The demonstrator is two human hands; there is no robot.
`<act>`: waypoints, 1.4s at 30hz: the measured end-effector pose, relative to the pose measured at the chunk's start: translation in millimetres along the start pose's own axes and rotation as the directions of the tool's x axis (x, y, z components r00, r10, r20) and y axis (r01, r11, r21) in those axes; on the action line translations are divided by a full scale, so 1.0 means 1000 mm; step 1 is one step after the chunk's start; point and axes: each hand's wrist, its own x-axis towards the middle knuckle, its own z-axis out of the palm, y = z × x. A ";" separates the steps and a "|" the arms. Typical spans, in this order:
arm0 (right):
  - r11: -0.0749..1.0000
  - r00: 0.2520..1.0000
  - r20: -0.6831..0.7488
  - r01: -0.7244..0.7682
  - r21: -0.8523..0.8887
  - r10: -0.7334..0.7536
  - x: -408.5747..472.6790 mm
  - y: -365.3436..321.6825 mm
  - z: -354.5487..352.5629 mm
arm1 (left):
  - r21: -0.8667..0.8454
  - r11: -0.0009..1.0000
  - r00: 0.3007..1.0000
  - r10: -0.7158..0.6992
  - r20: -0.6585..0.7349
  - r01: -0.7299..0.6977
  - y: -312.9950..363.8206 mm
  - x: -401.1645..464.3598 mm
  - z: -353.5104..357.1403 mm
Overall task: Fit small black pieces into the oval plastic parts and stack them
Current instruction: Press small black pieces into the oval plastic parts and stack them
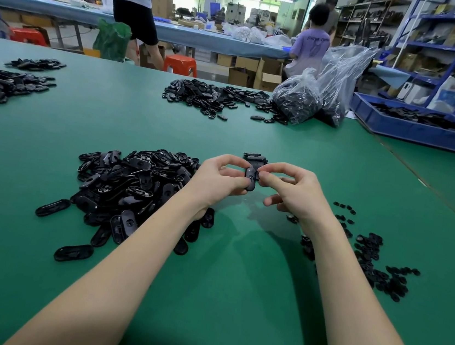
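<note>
Both hands meet above the green table. My left hand pinches one black oval plastic part upright between thumb and fingers. My right hand presses its thumb and forefinger against the right side of that part; whether a small black piece sits under the fingertips is hidden. A large heap of oval parts lies to the left of my left arm. Small black pieces are scattered to the right of my right arm. A short stack of oval parts rests just behind my hands.
More heaps of black parts lie at the far middle and far left. Clear plastic bags of parts stand at the back right, beside a blue tray. People stand at a bench beyond the table.
</note>
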 end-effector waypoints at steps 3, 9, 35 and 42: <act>0.999 0.999 0.023 -0.026 0.024 0.026 0.001 0.000 -0.001 | -0.009 1.000 1.000 0.015 -0.003 -0.015 -0.001 0.000 0.000; 0.995 0.997 0.030 -0.072 0.063 0.071 0.003 0.003 -0.002 | -0.074 0.997 0.999 0.034 -0.002 -0.034 -0.002 -0.001 0.002; 0.968 0.969 -0.057 -0.236 0.085 0.241 0.009 0.012 -0.005 | 0.175 0.964 0.977 0.208 -0.037 -0.198 0.000 -0.007 0.012; 0.962 0.965 -0.052 -0.251 0.111 0.258 0.010 0.011 -0.006 | 0.216 0.947 0.965 0.255 -0.054 -0.238 -0.002 -0.007 0.017</act>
